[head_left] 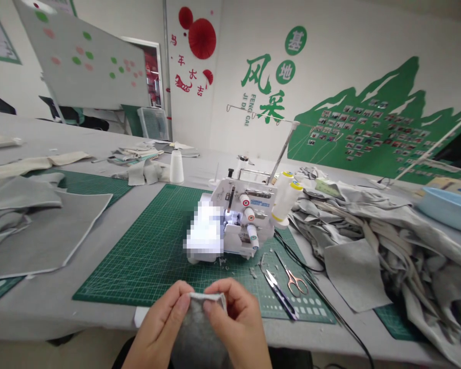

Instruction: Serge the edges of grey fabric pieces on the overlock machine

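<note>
Between my two hands a piece of grey fabric (200, 328) is held up by its top edge, near the front of the table. My left hand (165, 318) pinches the left end of a pale edge strip, thumb on the near side. At the right end my right hand (238, 318) pinches the same edge between thumb and fingers. The fabric hangs down below the table's front edge. Just beyond stands a white overlock sewing machine (240, 238), lit around its needle area, with its left part blurred out.
A green cutting mat (138, 256) lies under the machine. Thread snips (280, 294) and scissors (295, 279) lie to its right, beside black cables. Heaped grey fabric (384, 230) and a blue basin (449, 207) are further right. Grey cloth (57, 230) lies left; a white thread cone (176, 166) stands behind.
</note>
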